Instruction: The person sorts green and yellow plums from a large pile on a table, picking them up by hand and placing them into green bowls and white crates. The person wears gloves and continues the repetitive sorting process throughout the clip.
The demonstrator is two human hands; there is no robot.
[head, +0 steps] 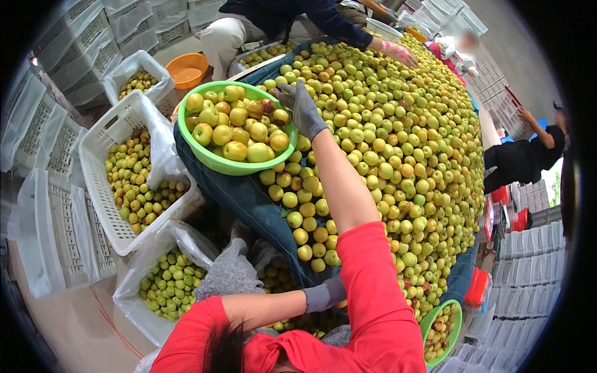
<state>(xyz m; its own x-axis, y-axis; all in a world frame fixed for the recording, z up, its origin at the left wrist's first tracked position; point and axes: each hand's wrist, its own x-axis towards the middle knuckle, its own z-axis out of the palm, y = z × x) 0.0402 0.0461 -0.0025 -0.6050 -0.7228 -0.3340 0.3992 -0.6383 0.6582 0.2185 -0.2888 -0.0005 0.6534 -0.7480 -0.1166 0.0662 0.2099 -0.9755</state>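
My right hand (303, 108), in a grey glove, reaches forward to the right rim of a bright green plastic basket (210, 163). Its fingers are apart, close to a dark red fruit at that rim; whether they touch it, I cannot tell. Yellow-green fruits that look like jujubes (224, 135) fill this basket. To its right spreads a big heap of the same fruits (396, 140) on dark blue cloth (238, 196). My left hand (325, 294), also gloved, crosses low in front of me. My right sleeve hides its fingers.
At left stand a white plastic crate (105, 196) and a plastic-lined container (135, 289), both holding fruit. An orange basin (186, 70) lies beyond. Across the heap, a co-worker's patterned glove (399, 52) rests on fruit. Another green basket (458, 321) stands at lower right.
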